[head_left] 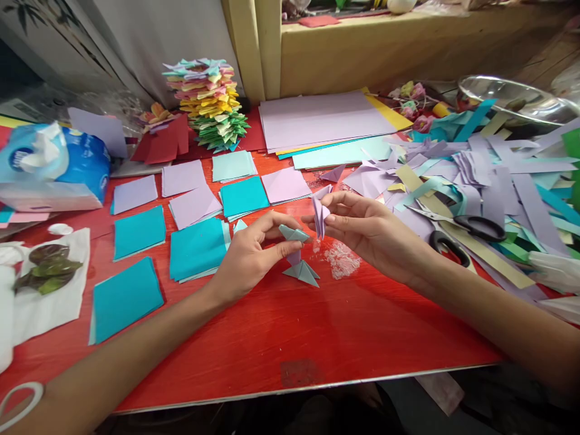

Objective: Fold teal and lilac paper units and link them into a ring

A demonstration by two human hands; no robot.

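Between thumb and fingers, my left hand pinches a folded pale green paper piece above the red table. My right hand grips a folded lilac paper piece, held upright just to the right of the green one; the two look apart. Under my left fingers lie more folded pieces, one pale green and part of a lilac one. The tip of another pale green fold shows behind my left hand. Stacks of square paper, teal and lilac, lie beyond and to the left.
A tower of folded paper stands at the back. Black-handled scissors rest on paper strips at right, before a metal bowl. A tissue pack and leaves on a napkin are at left.
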